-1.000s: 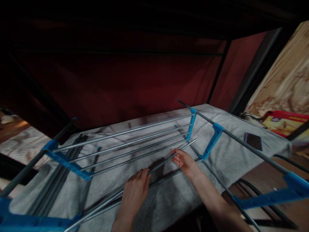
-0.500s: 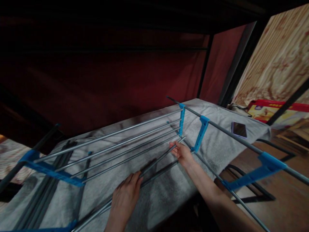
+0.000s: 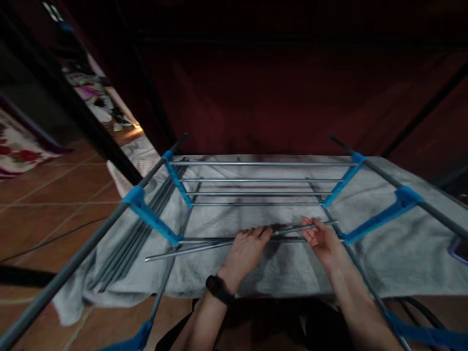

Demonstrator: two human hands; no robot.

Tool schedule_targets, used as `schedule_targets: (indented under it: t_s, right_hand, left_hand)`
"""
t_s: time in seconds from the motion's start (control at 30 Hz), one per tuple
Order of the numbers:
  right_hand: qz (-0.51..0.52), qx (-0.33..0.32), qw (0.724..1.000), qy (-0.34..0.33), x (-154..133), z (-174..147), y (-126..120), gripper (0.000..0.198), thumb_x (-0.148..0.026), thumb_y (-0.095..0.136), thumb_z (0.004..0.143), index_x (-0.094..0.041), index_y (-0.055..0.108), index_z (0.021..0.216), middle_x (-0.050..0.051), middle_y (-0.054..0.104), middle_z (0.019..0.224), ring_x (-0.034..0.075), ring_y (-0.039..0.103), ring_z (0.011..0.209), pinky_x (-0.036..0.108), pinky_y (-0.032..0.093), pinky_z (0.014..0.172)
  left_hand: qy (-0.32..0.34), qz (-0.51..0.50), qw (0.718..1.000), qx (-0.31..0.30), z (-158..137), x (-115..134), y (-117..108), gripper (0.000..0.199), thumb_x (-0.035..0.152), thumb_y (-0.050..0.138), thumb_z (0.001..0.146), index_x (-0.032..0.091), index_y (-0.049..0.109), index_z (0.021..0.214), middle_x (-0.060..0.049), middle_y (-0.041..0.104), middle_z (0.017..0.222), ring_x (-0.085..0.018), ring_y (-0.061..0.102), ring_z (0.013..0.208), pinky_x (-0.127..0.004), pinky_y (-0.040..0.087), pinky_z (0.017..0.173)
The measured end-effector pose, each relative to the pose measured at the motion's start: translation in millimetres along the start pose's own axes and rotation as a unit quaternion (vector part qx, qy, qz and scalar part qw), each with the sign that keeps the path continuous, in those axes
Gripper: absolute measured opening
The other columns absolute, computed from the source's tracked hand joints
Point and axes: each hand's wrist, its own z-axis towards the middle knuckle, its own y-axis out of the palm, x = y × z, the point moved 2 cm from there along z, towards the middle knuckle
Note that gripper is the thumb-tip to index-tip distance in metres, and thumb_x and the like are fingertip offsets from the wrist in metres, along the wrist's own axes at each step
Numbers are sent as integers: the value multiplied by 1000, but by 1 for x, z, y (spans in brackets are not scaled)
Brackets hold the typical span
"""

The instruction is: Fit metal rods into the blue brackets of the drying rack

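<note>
A thin grey metal rod (image 3: 204, 248) lies slantwise across a partly assembled rack of grey tubes and blue plastic brackets. My left hand (image 3: 246, 253) wraps over its middle from above. Near the rod's right end, my right hand (image 3: 323, 241) holds it between thumb and fingers. The rod's left end sticks out past the lower left bracket (image 3: 151, 217). Just behind and below it, another crossbar (image 3: 288, 239) spans from that bracket to the right bracket (image 3: 380, 219). Several parallel crossbars (image 3: 256, 164) join the farther pair of brackets.
Several loose grey tubes (image 3: 146, 234) lie in a bundle on the grey cloth (image 3: 300, 278) at left. Long side poles (image 3: 109, 222) run along both sides of the rack. A phone (image 3: 458, 251) shows at the right edge. Behind stands a dark red panel (image 3: 256, 107).
The view has swung left, bringing the rack's left side and the rod's left end into sight. Both hands keep hold of the rod.
</note>
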Motion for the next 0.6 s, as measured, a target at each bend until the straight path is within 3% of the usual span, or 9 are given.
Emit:
schedule_targets:
  t_s: [0.33,0.5,0.6]
  right_hand:
    - [-22,39,999,11,-10,6,-15,24,-10,40,88,-21,57,76,4,67,80,13,69,71,27,62,64]
    - [-15,51,998,28,-4,5,-16,24,-13,39,91,-21,57,78,2,67,78,12,68,69,27,61,63]
    - [17,20,999,31,1,-4,-12,20,-11,45,90,-21,57,78,1,67,75,12,68,68,27,60,66]
  left_hand:
    - [34,-14,999,11,-1,8,4,49,15,37,96,30,41,142,-6,62,111,-20,60,100,-35,46,88]
    - [31,-14,999,5,3,12,6,40,25,41,98,28,47,137,-7,64,103,-20,63,90,-33,48,79]
    - [17,-3,1000,10,3,10,8,38,18,40,97,27,52,132,-7,66,105,-19,64,90,-34,48,79]
